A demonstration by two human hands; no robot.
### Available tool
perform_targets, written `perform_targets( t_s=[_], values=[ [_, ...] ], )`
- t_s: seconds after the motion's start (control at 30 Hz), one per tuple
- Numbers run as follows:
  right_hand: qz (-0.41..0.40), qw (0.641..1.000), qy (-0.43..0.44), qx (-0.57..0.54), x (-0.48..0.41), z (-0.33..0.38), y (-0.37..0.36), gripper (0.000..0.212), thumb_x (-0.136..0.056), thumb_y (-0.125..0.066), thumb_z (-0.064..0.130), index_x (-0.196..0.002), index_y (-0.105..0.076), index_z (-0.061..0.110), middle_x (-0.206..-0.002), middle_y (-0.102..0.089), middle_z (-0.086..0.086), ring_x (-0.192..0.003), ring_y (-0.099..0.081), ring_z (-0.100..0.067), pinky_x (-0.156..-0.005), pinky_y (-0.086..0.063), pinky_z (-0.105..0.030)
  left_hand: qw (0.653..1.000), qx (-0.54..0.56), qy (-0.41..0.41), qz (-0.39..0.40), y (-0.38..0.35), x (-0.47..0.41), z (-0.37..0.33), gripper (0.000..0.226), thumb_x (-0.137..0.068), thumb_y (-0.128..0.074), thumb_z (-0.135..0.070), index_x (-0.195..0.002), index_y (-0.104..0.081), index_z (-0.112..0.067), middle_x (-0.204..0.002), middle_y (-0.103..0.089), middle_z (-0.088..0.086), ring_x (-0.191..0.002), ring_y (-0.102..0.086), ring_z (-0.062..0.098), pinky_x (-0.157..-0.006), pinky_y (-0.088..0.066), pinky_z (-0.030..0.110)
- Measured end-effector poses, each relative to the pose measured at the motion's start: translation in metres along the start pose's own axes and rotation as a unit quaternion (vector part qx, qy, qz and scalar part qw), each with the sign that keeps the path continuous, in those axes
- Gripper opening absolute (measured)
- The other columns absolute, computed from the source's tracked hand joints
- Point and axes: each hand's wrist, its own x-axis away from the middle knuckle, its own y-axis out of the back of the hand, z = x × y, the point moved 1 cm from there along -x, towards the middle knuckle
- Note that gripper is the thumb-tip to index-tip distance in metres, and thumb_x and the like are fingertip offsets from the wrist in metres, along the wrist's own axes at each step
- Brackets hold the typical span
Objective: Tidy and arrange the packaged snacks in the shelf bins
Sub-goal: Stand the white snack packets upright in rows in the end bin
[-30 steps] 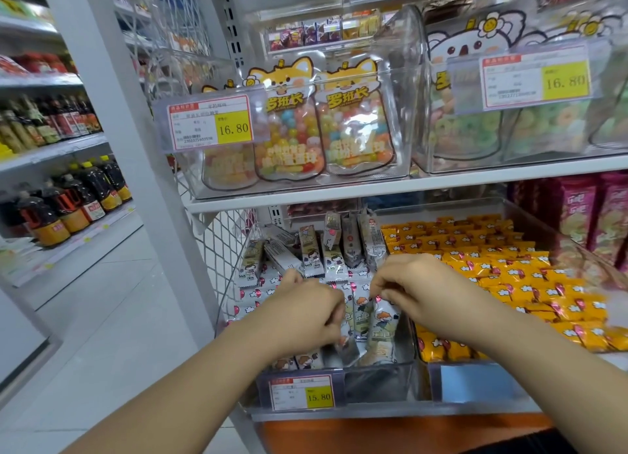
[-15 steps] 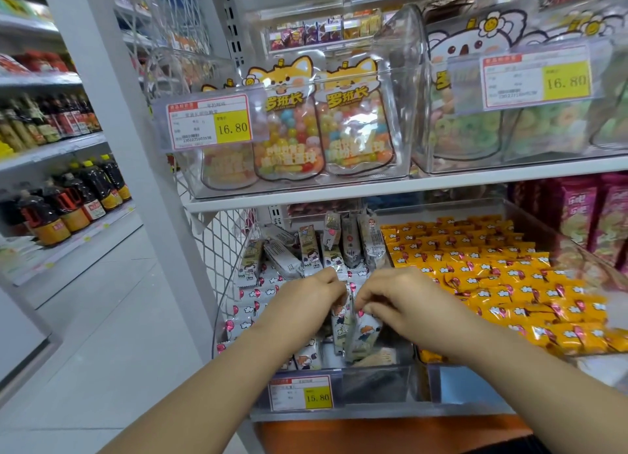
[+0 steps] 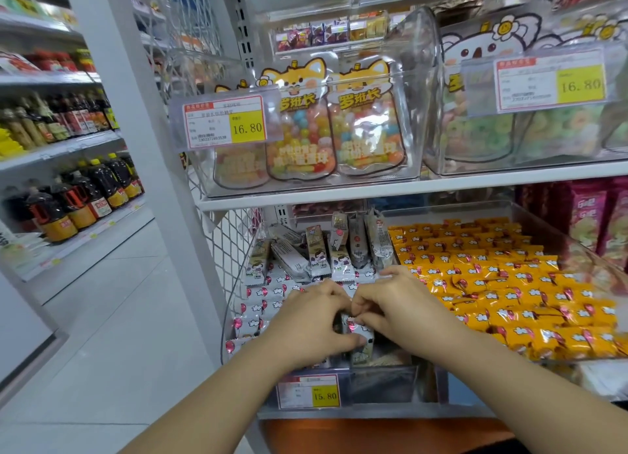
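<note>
**A:** How far along are you?

**B:** On the shelf (image 3: 339,413), the orange packs (image 3: 509,283) at the right of the frame lie in neat rows, so I'd call those done. My bin (image 3: 384,389), lower centre, looks about half sorted. The white packs (image 3: 261,297) down its left side lie flat and lined up, but the back packs (image 3: 319,250) stand and lean every which way.

**A:** And your hands?

**B:** Both are close together at the bin's front. My left hand (image 3: 312,321) curls fingers and thumb round one pack (image 3: 362,338), and my right hand (image 3: 404,311) pinches its top edge. I reckon it needs a place in a row, and the leaning ones are still to do.
</note>
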Motion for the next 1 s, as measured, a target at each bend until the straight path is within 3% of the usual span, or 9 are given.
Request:
perform_targets(
  t_s=[0.1, 0.23, 0.43, 0.5, 0.57, 0.7, 0.83, 1.0],
  values=[
    [0.050, 0.994, 0.015, 0.096, 0.005, -0.004, 0.014, 0.012, -0.092, -0.051, 0.036, -0.094, -0.062, 0.032, -0.090, -0.063, 0.015, -0.098, -0.053, -0.003, -0.115, 0.012, -0.032, 0.999, -0.007, 0.011, -0.039, -0.003, -0.001, -0.001, 0.043, -0.083, -0.061, -0.050, -0.119, -0.059, -0.027, -0.120, -0.045, -0.014, -0.110, -0.046, 0.011, -0.098, -0.032, 0.032],
    [0.146, 0.941, 0.036, 0.304, 0.017, -0.005, 0.011, 0.026, -0.096, -0.041, 0.033, -0.101, -0.065, 0.026, -0.110, -0.065, -0.002, -0.123, -0.045, -0.016, -0.098, 0.037, -0.047, 0.999, -0.002, 0.012, -0.045, -0.001, 0.001, 0.008, 0.042, -0.083, -0.062, -0.049, -0.119, -0.059, -0.027, -0.123, -0.047, -0.015, -0.108, -0.048, 0.011, -0.096, -0.034, 0.030],
    [0.203, 0.886, 0.044, 0.414, 0.022, 0.003, -0.002, 0.039, -0.098, -0.032, 0.027, -0.080, -0.064, 0.013, -0.093, -0.068, -0.007, -0.127, -0.038, -0.032, -0.083, 0.041, -0.056, 0.998, -0.007, 0.019, -0.066, -0.003, 0.006, 0.015, 0.039, -0.083, -0.060, -0.052, -0.115, -0.060, -0.028, -0.125, -0.049, -0.015, -0.117, -0.042, 0.009, -0.100, -0.029, 0.031],
    [0.218, 0.882, 0.045, 0.414, 0.024, 0.008, -0.003, 0.042, -0.100, -0.031, 0.031, -0.084, -0.065, 0.013, -0.095, -0.068, -0.005, -0.130, -0.036, -0.031, -0.083, 0.041, -0.057, 0.998, -0.006, 0.023, -0.066, -0.004, 0.006, 0.016, 0.039, -0.083, -0.060, -0.052, -0.115, -0.060, -0.029, -0.125, -0.049, -0.014, -0.117, -0.042, 0.010, -0.101, -0.030, 0.032],
    [0.228, 0.889, 0.043, 0.395, 0.025, 0.009, -0.003, 0.043, -0.101, -0.029, 0.034, -0.090, -0.065, 0.014, -0.098, -0.067, -0.005, -0.131, -0.034, -0.030, -0.092, 0.036, -0.060, 0.998, -0.011, 0.023, -0.062, -0.004, 0.007, 0.016, 0.040, -0.083, -0.059, -0.053, -0.116, -0.059, -0.029, -0.126, -0.049, -0.014, -0.118, -0.042, 0.010, -0.101, -0.031, 0.034],
    [0.237, 0.924, 0.023, 0.300, 0.022, 0.004, 0.003, 0.060, -0.097, -0.019, 0.055, -0.096, -0.064, 0.015, -0.094, -0.059, -0.001, -0.122, -0.035, -0.021, -0.104, 0.023, -0.063, 0.997, -0.015, 0.021, -0.067, -0.004, 0.008, 0.015, 0.039, -0.084, -0.059, -0.053, -0.115, -0.060, -0.029, -0.126, -0.049, -0.014, -0.116, -0.043, 0.011, -0.102, -0.031, 0.034],
    [0.242, 0.947, 0.018, 0.211, 0.023, 0.001, 0.008, 0.055, -0.085, -0.042, 0.065, -0.117, -0.058, 0.023, -0.107, -0.057, 0.003, -0.121, -0.031, -0.014, -0.106, 0.023, -0.059, 0.997, -0.015, 0.019, -0.076, -0.004, 0.009, 0.014, 0.037, -0.084, -0.059, -0.051, -0.114, -0.059, -0.029, -0.124, -0.048, -0.015, -0.115, -0.044, 0.009, -0.099, -0.030, 0.032],
    [0.209, 0.964, 0.018, 0.165, 0.024, 0.002, 0.011, 0.050, -0.084, -0.059, 0.048, -0.130, -0.050, 0.031, -0.113, -0.058, 0.007, -0.125, -0.032, -0.011, -0.107, 0.024, -0.053, 0.996, -0.014, 0.011, -0.087, -0.004, 0.010, 0.014, 0.037, -0.086, -0.059, -0.049, -0.118, -0.058, -0.030, -0.125, -0.048, -0.016, -0.114, -0.043, 0.006, -0.102, -0.026, 0.029]
  ],
)
